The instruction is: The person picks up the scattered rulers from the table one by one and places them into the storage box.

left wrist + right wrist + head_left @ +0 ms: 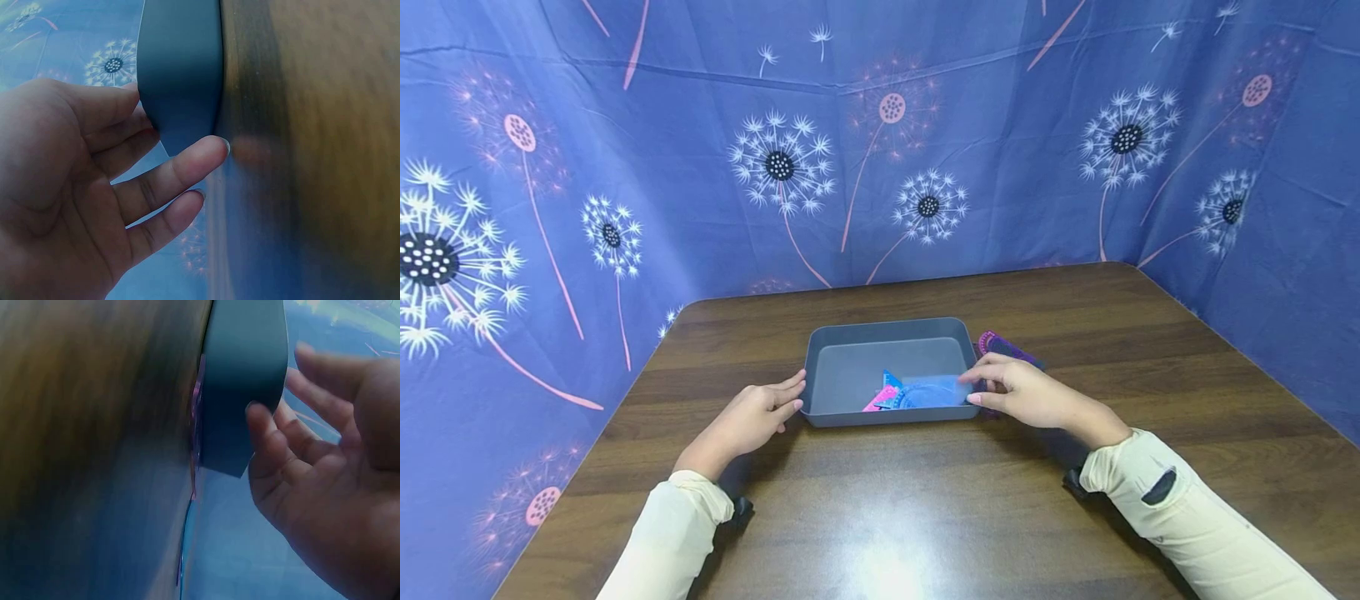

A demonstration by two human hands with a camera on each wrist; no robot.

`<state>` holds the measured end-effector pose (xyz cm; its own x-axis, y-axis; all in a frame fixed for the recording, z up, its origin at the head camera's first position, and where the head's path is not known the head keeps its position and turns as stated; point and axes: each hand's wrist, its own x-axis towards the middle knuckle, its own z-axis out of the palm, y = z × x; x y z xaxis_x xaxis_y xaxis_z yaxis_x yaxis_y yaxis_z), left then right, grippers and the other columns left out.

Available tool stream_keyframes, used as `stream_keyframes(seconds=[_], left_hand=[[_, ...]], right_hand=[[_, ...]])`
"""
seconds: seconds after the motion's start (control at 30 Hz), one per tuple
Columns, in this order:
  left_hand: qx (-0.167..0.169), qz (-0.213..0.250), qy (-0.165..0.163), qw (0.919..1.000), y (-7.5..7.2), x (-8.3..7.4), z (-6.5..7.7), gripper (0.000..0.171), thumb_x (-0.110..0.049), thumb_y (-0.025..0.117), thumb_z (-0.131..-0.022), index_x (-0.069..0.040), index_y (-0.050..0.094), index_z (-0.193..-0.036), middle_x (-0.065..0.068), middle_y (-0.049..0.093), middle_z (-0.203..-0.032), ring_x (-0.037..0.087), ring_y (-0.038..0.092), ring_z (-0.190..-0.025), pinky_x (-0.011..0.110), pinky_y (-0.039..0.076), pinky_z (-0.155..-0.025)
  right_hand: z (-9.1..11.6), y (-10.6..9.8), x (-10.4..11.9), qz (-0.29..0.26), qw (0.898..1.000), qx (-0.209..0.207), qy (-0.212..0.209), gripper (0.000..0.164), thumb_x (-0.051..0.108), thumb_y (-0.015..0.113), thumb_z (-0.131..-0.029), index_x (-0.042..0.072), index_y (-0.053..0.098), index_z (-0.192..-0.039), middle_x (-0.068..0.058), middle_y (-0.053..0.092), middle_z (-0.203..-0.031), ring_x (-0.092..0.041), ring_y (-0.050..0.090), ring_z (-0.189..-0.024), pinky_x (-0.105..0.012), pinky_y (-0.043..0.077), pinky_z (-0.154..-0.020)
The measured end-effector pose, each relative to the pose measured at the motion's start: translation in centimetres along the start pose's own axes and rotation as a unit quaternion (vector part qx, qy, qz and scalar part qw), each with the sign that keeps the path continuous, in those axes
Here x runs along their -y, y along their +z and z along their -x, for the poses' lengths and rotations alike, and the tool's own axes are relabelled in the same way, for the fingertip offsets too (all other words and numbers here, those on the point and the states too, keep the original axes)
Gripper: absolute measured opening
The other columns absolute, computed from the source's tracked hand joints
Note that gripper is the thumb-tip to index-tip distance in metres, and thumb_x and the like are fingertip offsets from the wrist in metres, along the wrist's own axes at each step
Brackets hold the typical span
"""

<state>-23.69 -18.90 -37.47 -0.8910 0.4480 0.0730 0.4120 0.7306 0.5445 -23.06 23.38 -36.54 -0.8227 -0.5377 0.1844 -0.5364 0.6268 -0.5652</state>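
A grey rectangular tray (850, 419) sits on the table, its long side facing me. My left hand (756, 417) is at the tray's left end, fingers fairly straight with the tips right at the wall. At the opposite end, my right hand (1018, 392) reaches over the right rim, thumb and fingers apart. Just by its fingertips, inside the tray, lies a blurred, see-through blue drawing template (928, 393) with a curved scale. Beside that are a blue set square (891, 380) and a pink flat piece (882, 398). The right wrist view shows no object between the right fingers.
A purple protractor (1000, 344) and a dark flat piece lie on the wooden table (880, 492) outside the tray's right end, partly behind my right hand. Blue dandelion-print cloth (850, 150) hangs behind and along the table's sides.
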Motion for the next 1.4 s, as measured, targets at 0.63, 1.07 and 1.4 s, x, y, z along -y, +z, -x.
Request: stream_keyframes(seconds=[0.63, 1.07, 1.4], left_hand=[[0.0, -0.003, -0.007, 1.0, -0.02, 0.05, 0.04, 0.043, -0.021, 0.056, -0.103, -0.003, 0.053, -0.143, 0.006, 0.04, -0.156, 0.012, 0.062, -0.061, 0.028, 0.043, -0.049], [-0.001, 0.001, -0.006, 1.0, 0.03, -0.02, 0.13, 0.044, -0.02, 0.056, -0.103, -0.003, 0.052, -0.143, 0.006, 0.04, -0.156, 0.013, 0.062, -0.061, 0.029, 0.043, -0.05], [0.0, 0.004, -0.007, 1.0, 0.04, -0.07, 0.12, 0.043, -0.02, 0.056, -0.103, -0.003, 0.052, -0.143, 0.005, 0.04, -0.155, 0.013, 0.061, -0.06, 0.029, 0.043, -0.05]], right_hand=[[0.34, 0.48, 0.04, 0.026, 0.994, 0.109, -0.015, 0.055, 0.036, 0.065, -0.098, 0.008, 0.053, -0.144, -0.017, 0.044, -0.143, -0.02, 0.057, -0.109, -0.043, 0.048, -0.094], [0.42, 0.52, 0.03, 0.018, 0.993, 0.117, -0.014, 0.055, 0.036, 0.064, -0.098, 0.007, 0.053, -0.144, -0.018, 0.039, -0.149, -0.023, 0.056, -0.115, -0.042, 0.048, -0.096], [0.47, 0.47, 0.04, 0.017, 0.993, 0.118, -0.015, 0.055, 0.036, 0.064, -0.098, 0.007, 0.052, -0.144, -0.018, 0.04, -0.148, -0.023, 0.056, -0.114, -0.043, 0.049, -0.095]])
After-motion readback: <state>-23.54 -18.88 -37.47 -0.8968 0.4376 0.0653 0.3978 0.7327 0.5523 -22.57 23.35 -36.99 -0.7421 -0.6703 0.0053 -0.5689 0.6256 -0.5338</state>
